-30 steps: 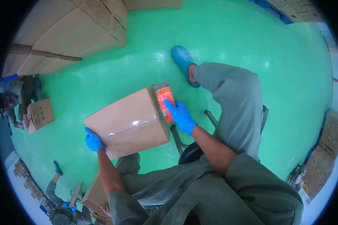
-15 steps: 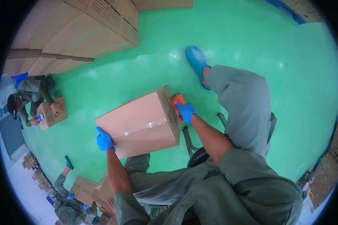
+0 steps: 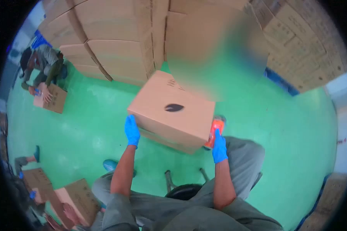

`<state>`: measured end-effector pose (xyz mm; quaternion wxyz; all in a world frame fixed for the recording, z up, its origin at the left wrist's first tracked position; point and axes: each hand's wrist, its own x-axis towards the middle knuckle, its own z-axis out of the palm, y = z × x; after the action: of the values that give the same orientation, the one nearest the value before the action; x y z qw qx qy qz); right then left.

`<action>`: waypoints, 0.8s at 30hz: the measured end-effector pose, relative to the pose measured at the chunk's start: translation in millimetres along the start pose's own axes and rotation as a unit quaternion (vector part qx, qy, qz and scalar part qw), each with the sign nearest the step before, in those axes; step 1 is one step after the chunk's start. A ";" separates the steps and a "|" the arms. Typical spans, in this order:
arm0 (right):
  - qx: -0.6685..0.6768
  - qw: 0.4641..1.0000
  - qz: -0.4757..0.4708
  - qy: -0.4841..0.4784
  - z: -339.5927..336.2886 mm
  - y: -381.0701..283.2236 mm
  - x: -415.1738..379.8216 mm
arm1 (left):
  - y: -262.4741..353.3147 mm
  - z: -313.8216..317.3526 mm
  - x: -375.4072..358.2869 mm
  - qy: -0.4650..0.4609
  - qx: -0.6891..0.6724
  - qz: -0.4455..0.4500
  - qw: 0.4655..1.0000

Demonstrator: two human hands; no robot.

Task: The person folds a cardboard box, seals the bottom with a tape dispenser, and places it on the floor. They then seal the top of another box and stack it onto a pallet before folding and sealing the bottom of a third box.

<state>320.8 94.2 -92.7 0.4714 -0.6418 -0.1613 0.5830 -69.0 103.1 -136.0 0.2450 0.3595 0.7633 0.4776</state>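
Observation:
A brown cardboard box (image 3: 173,111) with a dark leaf-shaped mark on its upper face is held between my two blue-gloved hands. My left hand (image 3: 132,131) presses against the box's left corner, fingers together and pointing up. On the right side, my right hand (image 3: 219,148) is closed on an orange tape dispenser (image 3: 216,131), which lies against the box's right end. The underside of the box is hidden.
Tall stacks of cartons (image 3: 112,23) stand at the back, more on a blue pallet (image 3: 281,82) at the right. A co-worker (image 3: 46,61) crouches at far left with a small box (image 3: 54,98). Other people's hands and open boxes (image 3: 79,200) are at lower left. A stool (image 3: 183,191) is beneath me.
The box has been turned, so its face with the dark mark now shows instead of the taped face. Both hands have moved with it, and the camera view has shifted toward the stacked cartons.

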 end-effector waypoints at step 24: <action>-0.245 0.938 -0.229 0.094 130.6 -64.2 304.9 | -59.0 -372.5 -10.3 0.035 0.666 -0.081 0.741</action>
<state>307.0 411.7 -207.3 0.4332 -0.7348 -0.3966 0.3392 -348.5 -127.8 -31.3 -0.0460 0.3510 0.9211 -0.1621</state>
